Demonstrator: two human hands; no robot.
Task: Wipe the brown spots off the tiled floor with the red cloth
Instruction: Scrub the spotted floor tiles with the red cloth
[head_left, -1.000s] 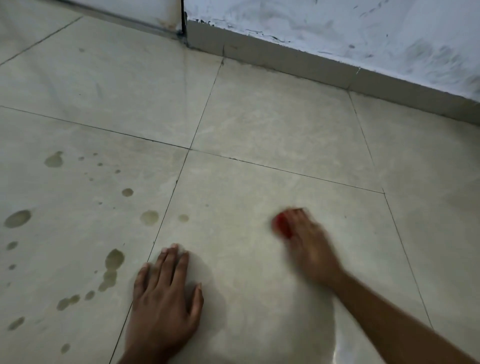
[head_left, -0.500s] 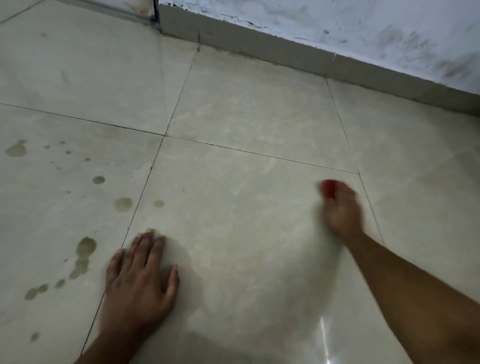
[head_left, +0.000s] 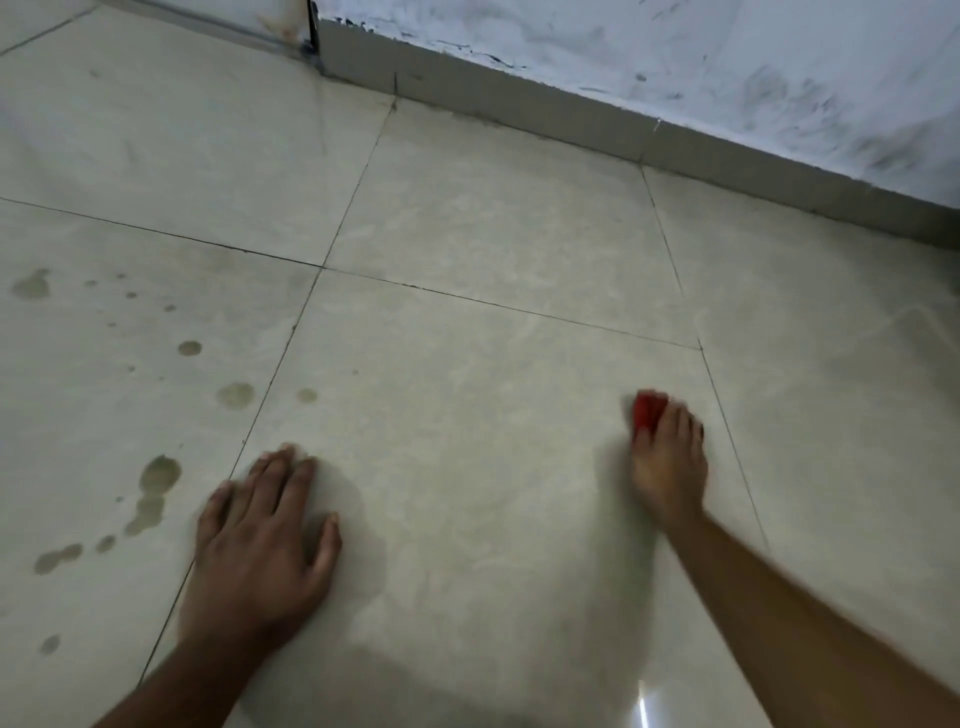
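My right hand (head_left: 670, 462) presses the red cloth (head_left: 648, 409) onto the pale tiled floor (head_left: 467, 364), near the right grout line of the middle tile. Only a small red corner shows beyond the fingertips; the hand is motion-blurred. My left hand (head_left: 260, 540) lies flat on the floor with fingers spread, straddling the left grout line. Several brown spots (head_left: 156, 475) dot the tile to its left, and one small spot (head_left: 306, 396) sits just inside the middle tile.
A grey skirting board (head_left: 571, 119) under a scuffed white wall (head_left: 675, 57) runs along the far side. A dark vertical gap (head_left: 313, 26) marks a corner at the top left. A bright glare streak (head_left: 641, 706) shows on the tile at the bottom.
My right hand slid the cloth from the middle of the tile out to the right, then a little back toward me. My left hand stayed planted on the floor.
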